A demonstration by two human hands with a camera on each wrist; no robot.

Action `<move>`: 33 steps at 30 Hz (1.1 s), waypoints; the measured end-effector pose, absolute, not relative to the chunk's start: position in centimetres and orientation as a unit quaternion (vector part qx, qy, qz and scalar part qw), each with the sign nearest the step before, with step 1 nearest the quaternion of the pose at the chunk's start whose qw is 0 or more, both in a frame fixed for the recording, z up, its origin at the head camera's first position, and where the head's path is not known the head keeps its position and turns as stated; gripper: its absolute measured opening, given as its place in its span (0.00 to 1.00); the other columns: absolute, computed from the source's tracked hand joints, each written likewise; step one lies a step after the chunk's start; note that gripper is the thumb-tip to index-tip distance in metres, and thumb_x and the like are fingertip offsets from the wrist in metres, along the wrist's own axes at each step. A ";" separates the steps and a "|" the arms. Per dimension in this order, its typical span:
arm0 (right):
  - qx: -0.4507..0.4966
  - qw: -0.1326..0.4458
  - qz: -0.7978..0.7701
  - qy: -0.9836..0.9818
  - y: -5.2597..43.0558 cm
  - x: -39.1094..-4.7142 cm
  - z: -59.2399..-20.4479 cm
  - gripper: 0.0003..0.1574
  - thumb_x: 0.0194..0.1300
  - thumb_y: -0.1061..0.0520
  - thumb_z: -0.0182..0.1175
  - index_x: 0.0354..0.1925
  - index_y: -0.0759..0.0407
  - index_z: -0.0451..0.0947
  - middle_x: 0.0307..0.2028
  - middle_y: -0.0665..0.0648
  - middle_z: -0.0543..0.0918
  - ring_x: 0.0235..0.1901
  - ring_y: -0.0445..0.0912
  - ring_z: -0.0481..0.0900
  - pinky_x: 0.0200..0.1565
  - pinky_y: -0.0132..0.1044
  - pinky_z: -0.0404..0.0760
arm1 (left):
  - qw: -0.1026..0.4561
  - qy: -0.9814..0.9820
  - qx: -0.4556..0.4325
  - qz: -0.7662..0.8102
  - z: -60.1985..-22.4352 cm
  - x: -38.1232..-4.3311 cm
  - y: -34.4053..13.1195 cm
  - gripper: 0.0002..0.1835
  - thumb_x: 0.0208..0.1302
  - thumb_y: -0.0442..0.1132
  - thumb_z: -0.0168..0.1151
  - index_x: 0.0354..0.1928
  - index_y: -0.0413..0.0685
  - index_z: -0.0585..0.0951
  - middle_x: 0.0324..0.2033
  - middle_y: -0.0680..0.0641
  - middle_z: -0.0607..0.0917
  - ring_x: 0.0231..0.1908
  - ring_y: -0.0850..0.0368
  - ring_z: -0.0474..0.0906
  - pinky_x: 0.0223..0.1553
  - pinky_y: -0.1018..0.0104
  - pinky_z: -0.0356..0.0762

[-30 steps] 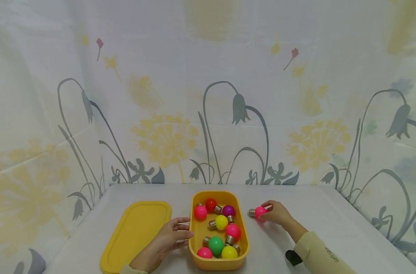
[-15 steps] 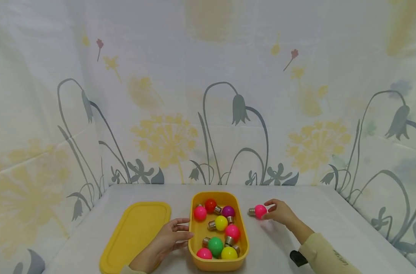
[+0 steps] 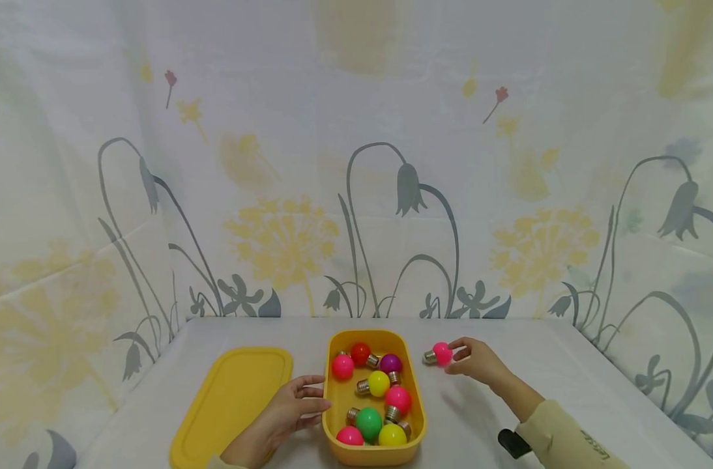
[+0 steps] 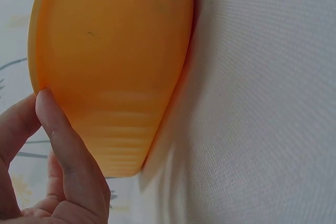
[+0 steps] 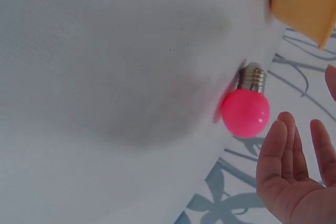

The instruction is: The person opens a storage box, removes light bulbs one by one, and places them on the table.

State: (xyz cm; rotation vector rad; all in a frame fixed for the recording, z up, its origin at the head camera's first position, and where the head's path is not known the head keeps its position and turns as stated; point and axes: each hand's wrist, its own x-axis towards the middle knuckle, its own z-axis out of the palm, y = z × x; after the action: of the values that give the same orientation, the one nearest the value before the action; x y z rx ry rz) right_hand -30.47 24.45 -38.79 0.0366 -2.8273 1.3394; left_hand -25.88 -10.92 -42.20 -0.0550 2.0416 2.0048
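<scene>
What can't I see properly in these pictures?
Head: near end of the yellow lid, cut off by the bottom edge.
Head: bottom of the nearest pink bulb, hidden by the near wall of the yellow box.
Head: writing on the right sleeve, too small.
Left wrist: inside of the yellow box, hidden by its wall.
Right wrist: part of the right hand, cut off by the edge.

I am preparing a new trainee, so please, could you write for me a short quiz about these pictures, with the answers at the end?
1. True or false: the yellow lid lies beside the yellow box.
2. What colour is the bulb nearest the right hand? A green; B pink; C purple.
3. Which hand touches the yellow box?

Key: 1. True. 2. B, pink. 3. The left hand.
</scene>
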 end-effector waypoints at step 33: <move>0.046 0.004 0.433 -0.900 19.4 -30.6 -36.4 0.26 0.48 0.62 0.71 0.47 0.62 0.76 0.37 0.60 0.78 0.32 0.48 0.75 0.39 0.43 0.81 | 0.140 0.700 -0.012 0.701 -42.0 -25.6 -10.9 0.30 0.55 0.32 0.67 0.60 0.34 0.67 0.42 0.39 0.76 0.31 0.56 0.77 0.37 0.64 0.81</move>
State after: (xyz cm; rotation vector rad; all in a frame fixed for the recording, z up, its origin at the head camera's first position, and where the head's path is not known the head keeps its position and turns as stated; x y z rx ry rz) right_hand -30.62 19.45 -36.41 0.1428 -2.8207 1.3564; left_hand -25.56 -10.92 -42.03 -0.0360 2.0215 2.0245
